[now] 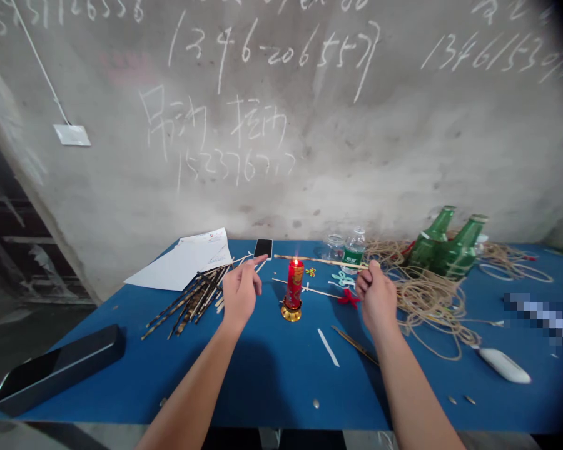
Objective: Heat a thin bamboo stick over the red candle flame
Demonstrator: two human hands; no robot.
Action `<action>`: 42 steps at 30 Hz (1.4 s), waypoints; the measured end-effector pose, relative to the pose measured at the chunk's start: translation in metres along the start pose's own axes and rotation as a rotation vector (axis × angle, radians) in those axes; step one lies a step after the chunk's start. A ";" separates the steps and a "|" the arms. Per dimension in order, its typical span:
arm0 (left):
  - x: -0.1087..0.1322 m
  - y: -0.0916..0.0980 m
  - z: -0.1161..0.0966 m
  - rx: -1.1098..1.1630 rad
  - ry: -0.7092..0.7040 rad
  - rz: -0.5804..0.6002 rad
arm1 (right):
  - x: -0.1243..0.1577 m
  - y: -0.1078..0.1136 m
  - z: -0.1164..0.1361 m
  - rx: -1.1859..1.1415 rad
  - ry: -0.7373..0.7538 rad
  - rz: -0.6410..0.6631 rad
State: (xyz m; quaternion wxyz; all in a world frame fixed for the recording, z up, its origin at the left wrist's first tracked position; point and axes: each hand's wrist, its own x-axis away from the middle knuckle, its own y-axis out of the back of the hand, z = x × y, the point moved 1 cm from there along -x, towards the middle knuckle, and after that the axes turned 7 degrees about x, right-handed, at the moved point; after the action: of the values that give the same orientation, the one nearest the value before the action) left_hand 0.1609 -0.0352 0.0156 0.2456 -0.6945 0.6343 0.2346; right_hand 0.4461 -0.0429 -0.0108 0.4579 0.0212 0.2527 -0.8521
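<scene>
My right hand (376, 294) pinches one end of a thin bamboo stick (331, 261). The stick runs level to the left, its darkened part at the flame of a lit red candle (294, 284) on a gold base. My left hand (240, 289) is by the stick's far end, index finger stretched out and the other fingers loosely bent; it seems to hold nothing. Behind that hand lies a bundle of scorched sticks (199, 300). A red star-shaped ornament (348, 299) on a thin stick lies between the candle and my right hand.
Green bottles (460, 250) and coils of tan cord (426, 300) are at the right. A clear plastic bottle (354, 249) and a phone (263, 248) stand at the back. White paper (178, 262) and a long dark box-like device (59, 369) are leftward. A white strip (328, 347) lies in front.
</scene>
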 end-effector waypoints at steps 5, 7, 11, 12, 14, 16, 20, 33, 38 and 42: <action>-0.002 0.003 0.002 0.018 0.010 -0.061 | 0.003 -0.002 -0.001 -0.004 -0.011 0.041; -0.002 0.003 0.004 0.025 0.013 -0.066 | 0.003 -0.003 0.000 0.000 -0.015 0.040; -0.002 0.003 0.004 0.013 0.019 -0.068 | 0.003 -0.004 0.000 0.012 -0.013 0.041; -0.002 0.002 0.004 0.007 0.022 -0.070 | 0.003 -0.004 0.000 0.016 -0.012 0.041; -0.002 0.002 0.004 0.000 0.027 -0.074 | 0.003 -0.005 -0.001 0.024 -0.012 0.042; -0.002 0.003 0.004 0.003 0.036 -0.077 | 0.004 -0.004 -0.001 0.026 -0.012 0.041; -0.003 0.003 0.003 0.013 0.043 -0.087 | 0.003 -0.003 -0.002 0.021 -0.015 0.043; -0.003 0.003 0.003 0.033 0.034 -0.109 | 0.002 -0.002 -0.006 0.026 -0.019 0.055; -0.002 0.004 0.003 0.029 0.040 -0.116 | 0.002 -0.003 -0.006 0.022 -0.022 0.047; -0.002 0.003 0.003 0.025 0.040 -0.113 | 0.002 -0.003 -0.006 0.025 -0.021 0.047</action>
State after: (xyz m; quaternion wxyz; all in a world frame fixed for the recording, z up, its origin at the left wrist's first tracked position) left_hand 0.1574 -0.0323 0.0147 0.2545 -0.7305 0.6018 0.1985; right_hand 0.4414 -0.0406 -0.0149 0.4799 0.0240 0.2365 -0.8445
